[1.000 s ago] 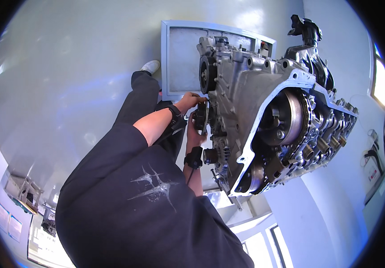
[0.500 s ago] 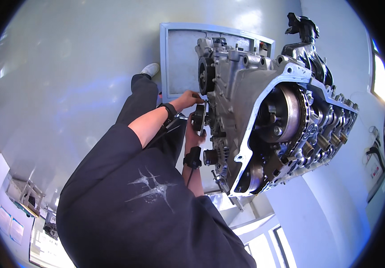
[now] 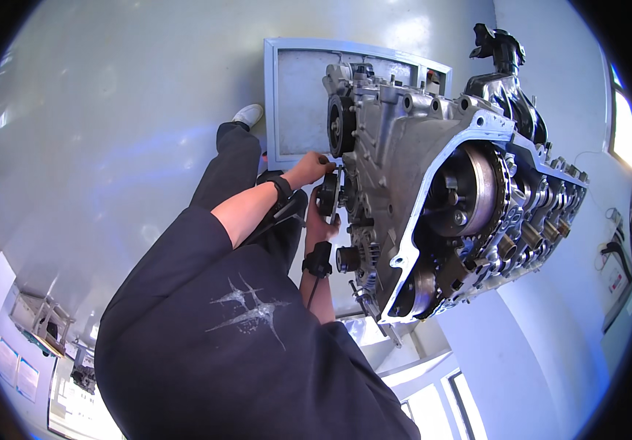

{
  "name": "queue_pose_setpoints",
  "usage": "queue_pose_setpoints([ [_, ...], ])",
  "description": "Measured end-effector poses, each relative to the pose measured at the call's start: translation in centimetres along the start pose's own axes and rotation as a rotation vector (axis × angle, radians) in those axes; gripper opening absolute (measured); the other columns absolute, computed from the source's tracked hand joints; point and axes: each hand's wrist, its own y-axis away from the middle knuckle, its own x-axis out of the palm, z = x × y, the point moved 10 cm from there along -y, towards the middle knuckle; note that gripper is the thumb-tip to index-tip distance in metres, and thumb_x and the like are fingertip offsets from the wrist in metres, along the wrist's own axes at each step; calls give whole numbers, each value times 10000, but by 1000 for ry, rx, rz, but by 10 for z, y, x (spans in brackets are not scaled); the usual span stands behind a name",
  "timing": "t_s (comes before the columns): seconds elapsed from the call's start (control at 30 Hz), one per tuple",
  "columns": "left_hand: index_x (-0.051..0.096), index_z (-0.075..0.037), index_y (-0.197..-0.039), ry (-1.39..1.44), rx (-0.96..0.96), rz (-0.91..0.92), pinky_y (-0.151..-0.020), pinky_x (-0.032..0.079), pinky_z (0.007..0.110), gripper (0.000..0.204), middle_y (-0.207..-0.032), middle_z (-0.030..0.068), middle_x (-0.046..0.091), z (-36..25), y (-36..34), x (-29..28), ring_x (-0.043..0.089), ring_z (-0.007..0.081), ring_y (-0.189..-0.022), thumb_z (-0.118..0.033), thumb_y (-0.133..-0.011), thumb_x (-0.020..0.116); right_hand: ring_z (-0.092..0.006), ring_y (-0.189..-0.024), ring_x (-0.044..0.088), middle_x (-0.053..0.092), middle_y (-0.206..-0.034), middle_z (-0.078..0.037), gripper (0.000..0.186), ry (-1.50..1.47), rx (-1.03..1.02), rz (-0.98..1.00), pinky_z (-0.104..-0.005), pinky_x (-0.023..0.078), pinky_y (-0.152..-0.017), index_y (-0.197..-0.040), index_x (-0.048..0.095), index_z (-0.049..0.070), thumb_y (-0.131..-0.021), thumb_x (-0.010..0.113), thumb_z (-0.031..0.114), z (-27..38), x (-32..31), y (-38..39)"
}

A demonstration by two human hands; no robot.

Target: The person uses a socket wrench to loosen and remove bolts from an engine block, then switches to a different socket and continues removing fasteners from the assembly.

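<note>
A large metal engine stands at the right, with its open end showing a chain and sprockets. Beside its left face is a round black pulley with a thin metal plate behind it. My right hand is wrapped round the lower side of this pulley, its fingers partly hidden behind it. Just above, my left hand has its fingers pinched together at the top of the plate; what lies between them is too small to tell. Black bands are on both wrists.
Another black pulley sits higher on the engine, and a smaller one lower. A black manifold juts from the far side. Behind stands a light blue metal frame. My shoe rests on the shiny floor.
My left hand has shifted slightly right, its fingers curled more at the plate's top. My right hand stays round the pulley. The view has moved a little.
</note>
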Motion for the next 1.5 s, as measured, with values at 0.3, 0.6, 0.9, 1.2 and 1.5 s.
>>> queue_pose_setpoints([
  [0.3, 654, 24, -881, 12, 12, -16, -426, 353, 257, 312, -656, 35, 557, -7, 8, 4, 447, 90, -500, -284, -847, 619, -320, -1199, 460, 513, -1239, -200, 443, 16, 3, 1, -590, 327, -1012, -1208, 463, -42, -843, 382, 194, 1, -1, -1],
  [0.6, 664, 5, -831, 90, 22, -33, -427, 356, 269, 281, -610, 24, 535, -8, 10, 7, 466, 106, -499, -275, -811, 646, -342, -1202, 453, 507, -1246, -212, 485, 4, 0, 19, -594, 329, -1012, -1208, 454, -52, -805, 413, 213, 6, -4, -7],
  [0.9, 659, -3, -920, -23, -101, -6, -475, 374, 269, 302, -693, 49, 579, 19, 0, 5, 485, 106, -562, -282, -805, 654, -353, -1188, 467, 524, -1233, -207, 464, 5, 26, 5, -597, 310, -1022, -1196, 470, -55, -817, 395, 202, 6, -12, -16],
  [1.2, 660, -1, -932, -5, -107, 11, -477, 335, 249, 275, -705, 20, 555, 7, 5, 2, 434, 90, -556, -260, -854, 611, -362, -1202, 443, 504, -1236, -217, 483, 30, 37, 51, -601, 307, -1026, -1221, 453, -42, -822, 397, 223, -3, 1, -2],
  [1.5, 665, 23, -837, 4, -23, -3, -440, 347, 269, 292, -591, 32, 533, 13, -12, -3, 442, 116, -486, -268, -819, 654, -311, -1033, 558, 595, -1044, -161, 360, 31, 29, -6, -606, 341, -984, -1072, 551, -18, -835, 435, 227, -8, -1, -2],
])
